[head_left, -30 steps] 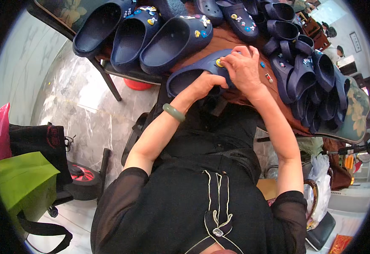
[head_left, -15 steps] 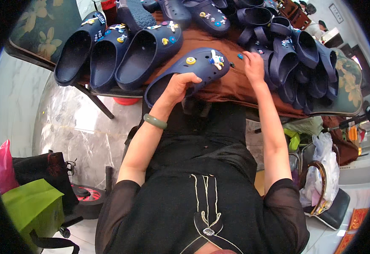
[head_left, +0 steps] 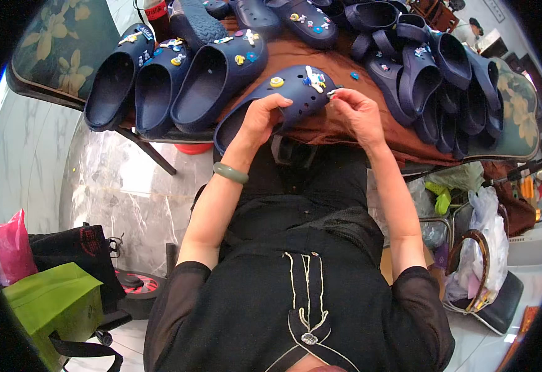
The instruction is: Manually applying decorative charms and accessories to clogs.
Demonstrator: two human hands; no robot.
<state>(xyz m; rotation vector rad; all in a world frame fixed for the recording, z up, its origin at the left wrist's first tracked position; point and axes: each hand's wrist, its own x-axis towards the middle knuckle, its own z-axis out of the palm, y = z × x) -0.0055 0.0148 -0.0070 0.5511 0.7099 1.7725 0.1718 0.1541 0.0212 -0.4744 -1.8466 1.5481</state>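
Observation:
My left hand grips a navy clog by its upper near the opening, thumb on top and fingers hidden beneath. On that clog sit a yellow ring-shaped charm and a white figure charm. Beside its toe, my right hand pinches a small shoe charm, white and red, between thumb and fingertips. A small blue charm lies on the brown cloth beyond the right hand.
Decorated navy clogs stand on the left; plain navy clogs pile up on the right. A dark-capped bottle stands at the back left. Below are a green bag and a plastic bag on a chair.
My right hand has come off the cloth by the right pile and moved left to the clog's toe, with a small charm in its fingertips. My left hand keeps its hold.

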